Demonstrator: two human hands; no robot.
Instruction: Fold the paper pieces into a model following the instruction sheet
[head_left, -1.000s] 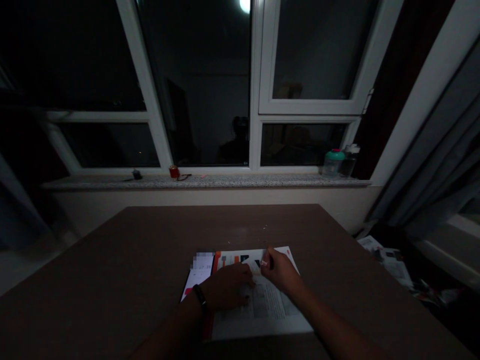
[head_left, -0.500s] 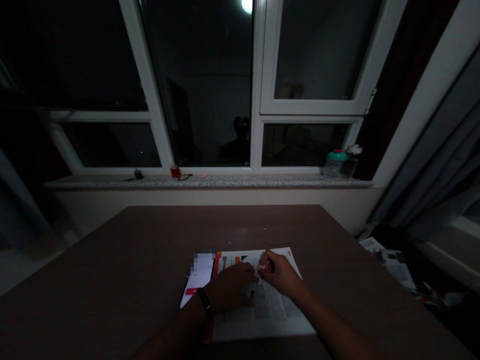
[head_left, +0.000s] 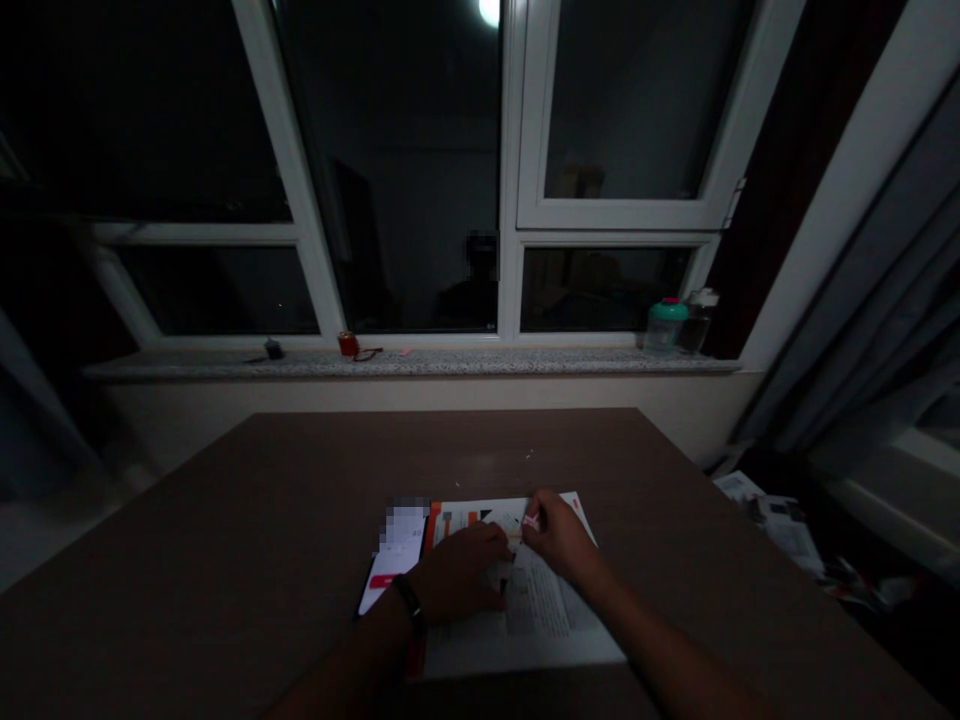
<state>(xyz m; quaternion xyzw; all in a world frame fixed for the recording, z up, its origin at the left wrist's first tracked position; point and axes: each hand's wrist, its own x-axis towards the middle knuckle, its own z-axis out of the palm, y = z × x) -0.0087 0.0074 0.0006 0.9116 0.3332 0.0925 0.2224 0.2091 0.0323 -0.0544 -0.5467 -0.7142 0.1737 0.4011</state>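
A printed sheet or booklet (head_left: 525, 645) with an orange-red left edge lies on the brown table. My left hand (head_left: 461, 570), with a dark band on its wrist, rests on the page with its thumb spread away from the fingers. Just to its right, my right hand (head_left: 559, 535) pinches a small pink-and-white piece (head_left: 531, 521) over the upper part of the page. The fingers partly hide this piece, and its kind is unclear. Left of the page, partly behind my left forearm, lies a lit phone (head_left: 401, 550).
Small white bits (head_left: 529, 455) dot the table (head_left: 337, 470) beyond the page. On the windowsill (head_left: 465, 362) stand a red container (head_left: 348, 345), a small dark object (head_left: 273, 349) and a bottle with a green lid (head_left: 666, 325). Papers (head_left: 780, 530) lie beyond the table's right side.
My right hand has shifted slightly up and away from my left hand, so more of the pink-and-white piece shows. My left hand stays in place on the page.
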